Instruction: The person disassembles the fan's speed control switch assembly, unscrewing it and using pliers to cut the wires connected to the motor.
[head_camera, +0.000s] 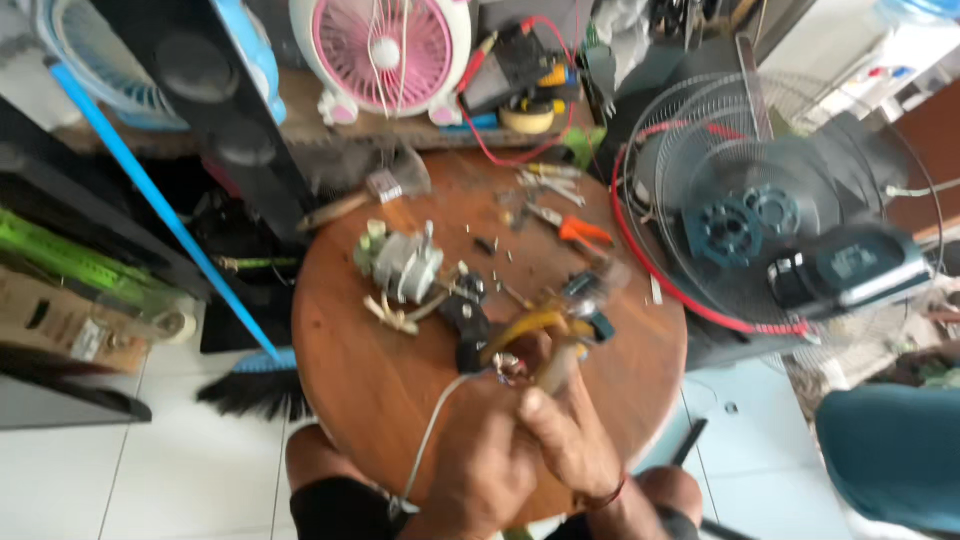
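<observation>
Both hands work close together over the near edge of a round wooden tabletop (370, 400). The left hand (480, 460) is closed in a fist-like grip around a thin grey cable (432, 430), which curves down from the fingers toward the person's lap. Just above the knuckles a small bundle of bare copper wire (512, 368) shows at the cable's end. The right hand (572, 440), touching the left, has its fingers pressed together on a tool with a yellowish handle (530, 325); the picture is blurred here, so the exact kind of tool cannot be told. The tool's far end reaches to a small dark part (590, 300) lying on the wood.

Further in on the tabletop sits a grey fan motor (405, 265) with loose wires beside it, a black plastic piece (466, 318) just to its right, and scattered screws (500, 250) beyond. A pair of orange-handled pliers (578, 232) lies near the far edge. To the right, off the tabletop, stands a wire fan guard (760, 200) with a red rim. A pink desk fan (385, 50) stands on a shelf behind. A black brush (250, 390) lies on the white tiled floor to the left.
</observation>
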